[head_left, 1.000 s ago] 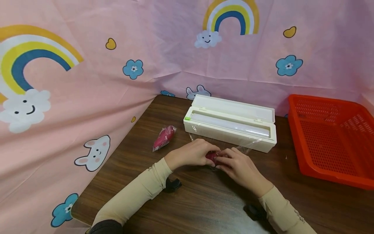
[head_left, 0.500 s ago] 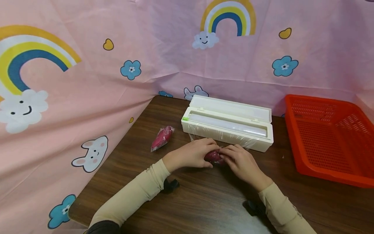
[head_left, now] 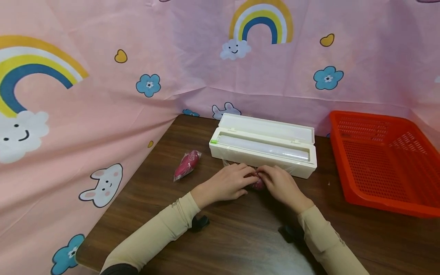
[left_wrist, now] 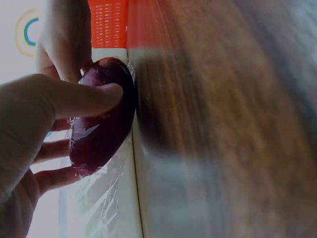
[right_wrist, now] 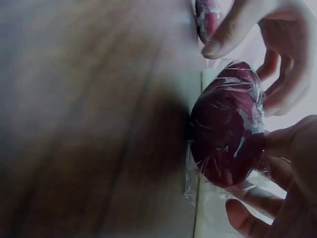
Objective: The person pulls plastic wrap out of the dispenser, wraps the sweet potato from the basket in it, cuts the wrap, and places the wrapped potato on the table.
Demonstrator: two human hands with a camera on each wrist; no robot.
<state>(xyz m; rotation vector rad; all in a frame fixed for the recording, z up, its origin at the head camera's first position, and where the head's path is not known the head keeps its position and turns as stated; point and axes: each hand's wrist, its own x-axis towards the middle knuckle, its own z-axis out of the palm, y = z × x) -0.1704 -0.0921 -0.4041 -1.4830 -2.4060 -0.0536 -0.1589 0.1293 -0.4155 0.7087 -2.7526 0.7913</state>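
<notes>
A dark red sweet potato (head_left: 259, 184) in clear cling film lies between the hands, just in front of a white film box (head_left: 261, 157). My left hand (head_left: 223, 184) holds it from the left with bent fingers; in the left wrist view the thumb crosses in front of the sweet potato (left_wrist: 104, 134). From the right, my right hand (head_left: 282, 187) grips the other end, fingers on the wrapped skin. Loose film shows around the sweet potato (right_wrist: 225, 126) in the right wrist view. Film still stretches toward the box. The hands hide much of it in the head view.
A second film-wrapped sweet potato (head_left: 187, 165) lies at the left. The box lid stands open over a roll of cling film (head_left: 262, 147). A red plastic basket (head_left: 392, 207) stands at the right. Patterned pink cloth (head_left: 192, 46) hangs behind the brown table (head_left: 240, 236).
Both hands have shifted slightly around the sweet potato, the left thumb drawing away from the right fingers. The whole head view has drifted a little; box, basket and second sweet potato keep their places.
</notes>
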